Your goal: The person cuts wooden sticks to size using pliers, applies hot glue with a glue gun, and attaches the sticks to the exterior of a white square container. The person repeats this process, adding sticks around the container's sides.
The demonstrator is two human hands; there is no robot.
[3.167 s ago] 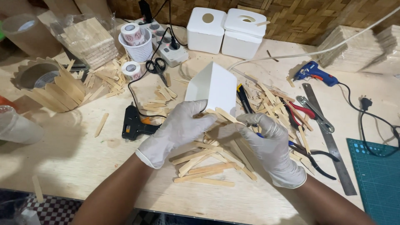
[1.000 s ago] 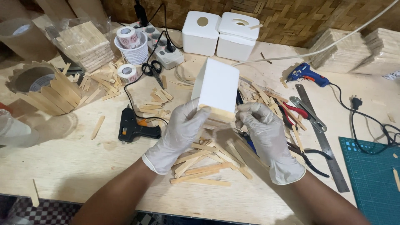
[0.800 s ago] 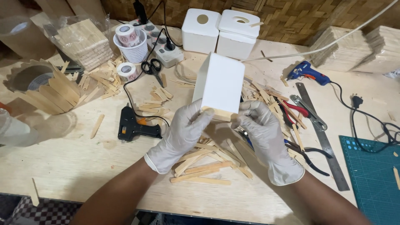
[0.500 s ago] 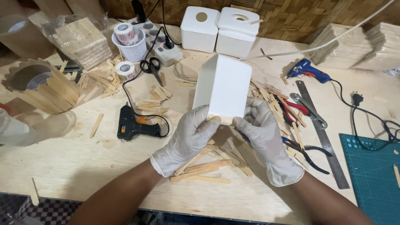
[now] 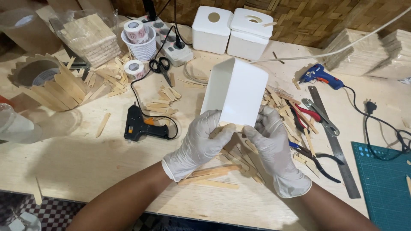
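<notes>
Both my hands wear white gloves and hold a white rectangular box (image 5: 237,92) tilted up above the table. My left hand (image 5: 201,143) grips its lower left corner. My right hand (image 5: 269,141) grips the lower right corner. A thin wooden stick (image 5: 229,126) is pinched against the box's bottom edge between my fingers. A loose pile of flat wooden sticks (image 5: 227,169) lies on the wooden table (image 5: 77,162) right under my hands.
A black glue gun (image 5: 141,128) lies left of my hands, a blue glue gun (image 5: 319,77) at the right. Pliers, a metal ruler (image 5: 336,145) and a green cutting mat (image 5: 385,184) sit to the right. Two white boxes (image 5: 231,32), tape rolls, scissors and stick stacks stand behind.
I have lifted the white box and tilted it further up and to the right, its flat side now facing me. My hands shifted right with it.
</notes>
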